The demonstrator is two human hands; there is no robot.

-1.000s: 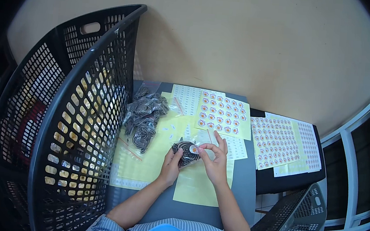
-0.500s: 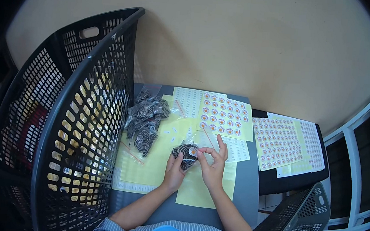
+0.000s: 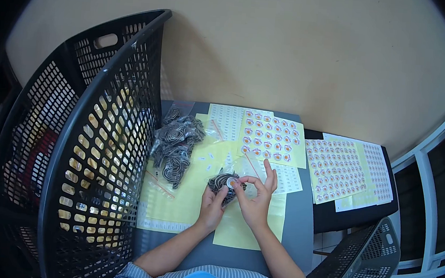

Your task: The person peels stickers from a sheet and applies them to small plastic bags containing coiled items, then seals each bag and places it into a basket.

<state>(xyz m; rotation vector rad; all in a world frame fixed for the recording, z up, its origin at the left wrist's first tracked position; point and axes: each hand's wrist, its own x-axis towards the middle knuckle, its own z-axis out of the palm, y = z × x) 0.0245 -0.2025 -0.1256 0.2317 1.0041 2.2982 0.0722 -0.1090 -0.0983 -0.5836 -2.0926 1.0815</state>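
Note:
A clear zip bag (image 3: 220, 181) with a coiled black-and-grey striped cord inside is held over the yellow sheets (image 3: 246, 231). My left hand (image 3: 211, 208) grips its left and lower side, thumb on the front. Between the thumb and index finger of my right hand (image 3: 255, 199) is a round sticker (image 3: 231, 182) with an orange centre, lying against the bag's front; whether it is stuck down I cannot tell. The other right fingers are raised. Left of the hands lie several similar filled bags (image 3: 179, 135), and a few small white labels (image 3: 210, 159) are on the yellow paper.
Sheets of round stickers lie at the back (image 3: 270, 135) and on a black surface (image 3: 326, 222) to the right. A tall black basket (image 3: 100, 144) borders the table's left side. Another dark basket (image 3: 365, 262) stands low at right, near a white frame (image 3: 426, 172).
My hands and the bag stay nearly in place. The right thumb and index finger have shifted slightly over the sticker, covering more of it, and the view has moved a little.

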